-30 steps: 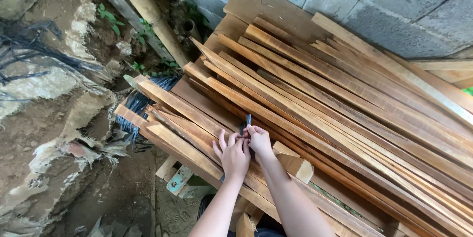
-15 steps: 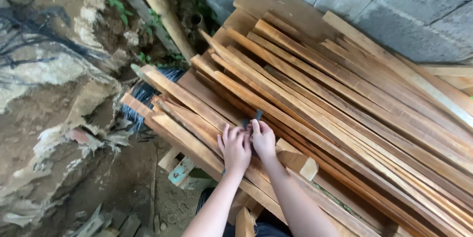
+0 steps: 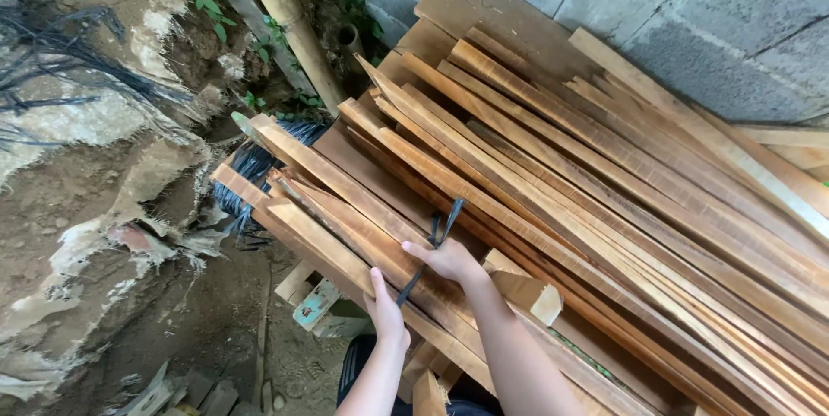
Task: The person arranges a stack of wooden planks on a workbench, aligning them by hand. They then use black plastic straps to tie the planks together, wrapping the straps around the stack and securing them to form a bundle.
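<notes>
Two bare arms come up from the bottom edge, and the elbows are cut off there. The left hand (image 3: 386,312) lies on the near end of a stack of long wood strips (image 3: 553,209). Its thumb sticks up, and its fingers curl over the edge of a strip, so they are partly hidden. I cannot tell how tight it holds. The right hand (image 3: 449,260) is just past the left hand, on top of the same stack. It is closed on a thin black strap (image 3: 430,247). One end of the strap pokes up past the fingers. The other end runs down toward the left hand. How the strap goes around the wood is hidden under the hand.

Under the near end of the stack sit some short wood blocks (image 3: 315,299). They are mostly covered, and it is hard to see what they hold up. Left of the stack there is a bundle of black wire (image 3: 250,170), half hidden by the strips. Farther left is a dirt bank (image 3: 95,209) with torn, pale bits on it.

The stack stretches away to the right and runs off the edge. Behind the stack a round pole (image 3: 289,23) leans, with its top cut off. Past the far side of the stack stands a grey block wall (image 3: 691,10).
</notes>
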